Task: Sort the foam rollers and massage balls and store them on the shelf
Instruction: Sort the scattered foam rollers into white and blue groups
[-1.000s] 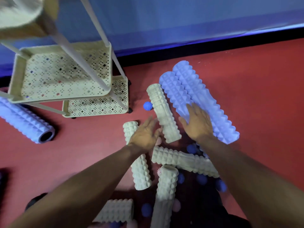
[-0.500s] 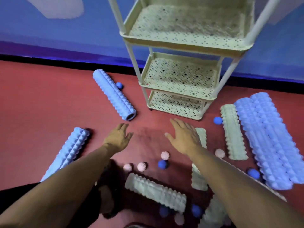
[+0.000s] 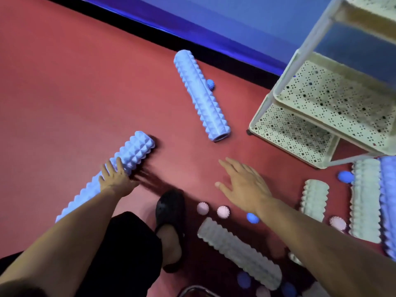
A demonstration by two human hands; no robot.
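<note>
My left hand (image 3: 115,179) lies on a long blue spiked foam roller (image 3: 132,153) at the left, fingers spread over it. My right hand (image 3: 244,185) hovers flat and open above the red floor, holding nothing. A second blue roller (image 3: 201,95) lies further out, with a small blue spiky ball (image 3: 211,84) behind it. Pale green rollers lie near me (image 3: 237,251) and at the right (image 3: 315,198). Two pink balls (image 3: 202,208) and a blue ball (image 3: 252,218) sit under my right forearm. The cream perforated shelf (image 3: 295,129) stands at the upper right.
My foot in a black shoe (image 3: 170,211) stands on the floor between my arms. A blue wall with a black skirting (image 3: 192,43) runs along the back. More rollers (image 3: 364,200) and a blue ball (image 3: 345,176) lie beside the shelf's base.
The view has swung left. My left hand has reached out onto the near blue roller, which it did not touch before. My right hand stays open over the floor.
</note>
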